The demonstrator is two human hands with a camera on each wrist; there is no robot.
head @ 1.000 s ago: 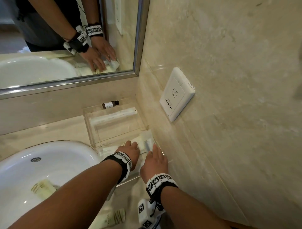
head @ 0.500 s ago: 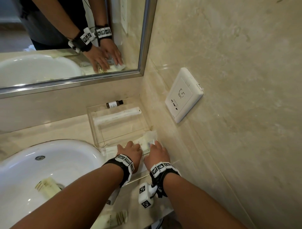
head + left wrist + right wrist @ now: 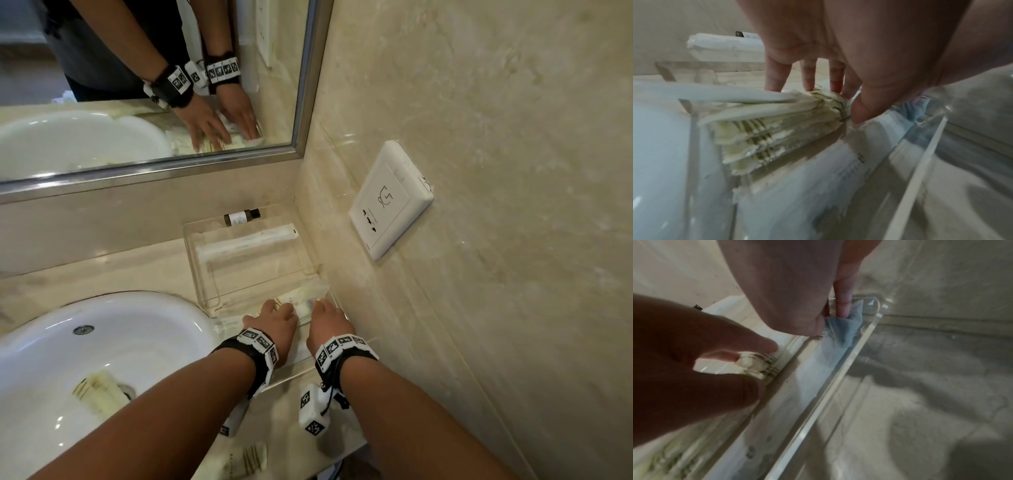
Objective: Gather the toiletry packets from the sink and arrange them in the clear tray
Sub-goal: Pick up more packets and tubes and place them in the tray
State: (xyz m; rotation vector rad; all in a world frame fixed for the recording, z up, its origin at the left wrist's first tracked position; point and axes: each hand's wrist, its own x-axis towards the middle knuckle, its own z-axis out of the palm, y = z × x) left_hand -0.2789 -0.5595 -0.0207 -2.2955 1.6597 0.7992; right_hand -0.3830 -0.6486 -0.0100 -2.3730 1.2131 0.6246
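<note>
Cream packets (image 3: 305, 301) are lying stacked in the near compartment of the clear tray (image 3: 195, 253) — left hand (image 3: 274, 322) and right hand (image 3: 325, 322) both pressing them flat with straightened fingers, gripping nothing. Arranging step is in hand; next move is likely reaching for the packet (image 3: 99, 394) lying in the sink (image 3: 164, 318) and another (image 3: 246, 462) on the desk edge.

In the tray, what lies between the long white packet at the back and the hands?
In the head view, bare clear tray floor separates the long white packet from the left hand and right hand.
</note>
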